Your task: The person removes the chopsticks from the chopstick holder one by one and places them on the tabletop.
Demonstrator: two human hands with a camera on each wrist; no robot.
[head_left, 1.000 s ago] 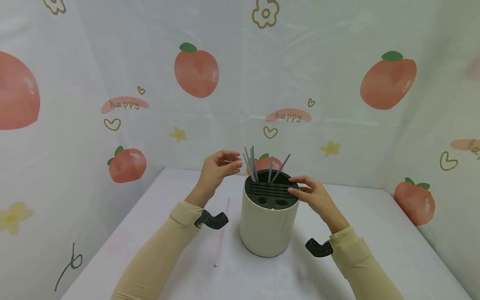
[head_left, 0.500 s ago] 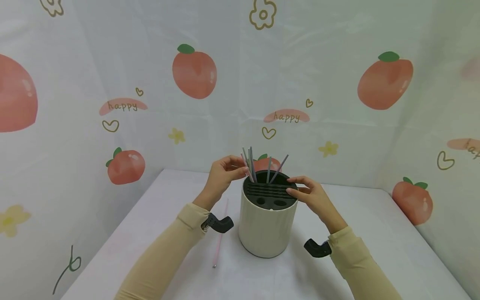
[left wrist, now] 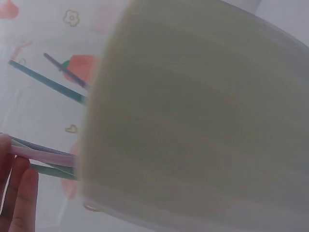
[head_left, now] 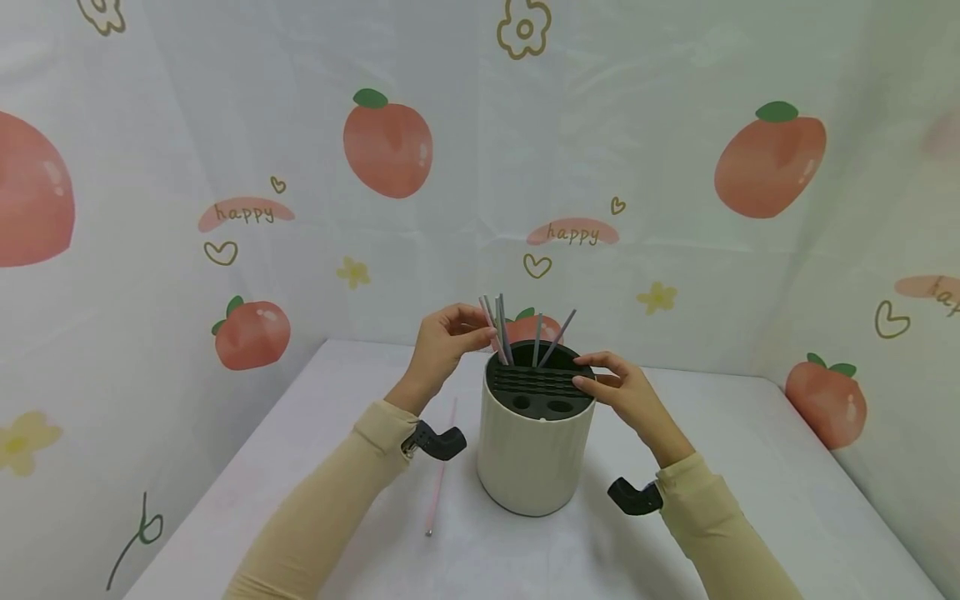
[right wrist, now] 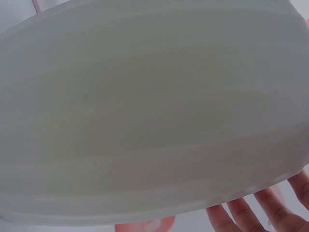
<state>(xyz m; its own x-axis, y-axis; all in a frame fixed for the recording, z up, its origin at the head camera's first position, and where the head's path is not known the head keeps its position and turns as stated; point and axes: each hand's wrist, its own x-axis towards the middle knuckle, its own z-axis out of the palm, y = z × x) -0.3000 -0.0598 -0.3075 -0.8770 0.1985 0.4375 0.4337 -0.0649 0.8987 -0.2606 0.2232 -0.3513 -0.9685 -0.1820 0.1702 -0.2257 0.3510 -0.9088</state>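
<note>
A cream pen holder (head_left: pixel 532 467) with a black slotted insert (head_left: pixel 536 385) stands upright on the table. Several thin pastel sticks lean out of its rear opening, among them a teal stick (left wrist: pixel 48 85) and a purple stick (head_left: pixel 560 335). At the left of this bunch, my left hand (head_left: pixel 447 343) pinches a pink stick (left wrist: pixel 46 156) near its upper part, the lower end hidden inside the holder. My right hand (head_left: pixel 626 387) grips the holder's right rim, thumb on the black insert; the right wrist view shows its fingers (right wrist: pixel 275 212) along the holder's side.
Another pink stick (head_left: pixel 436 500) with a silvery end lies on the white table (head_left: pixel 675 467), left of the holder and partly behind the left wrist's black camera mount (head_left: pixel 442 443). A fruit-printed curtain (head_left: pixel 450 233) encloses the table's back and sides.
My left hand has come rightward from beside the sticks and taken hold of the pink one, whose top now stands slightly higher. My right hand stays at the rim.
</note>
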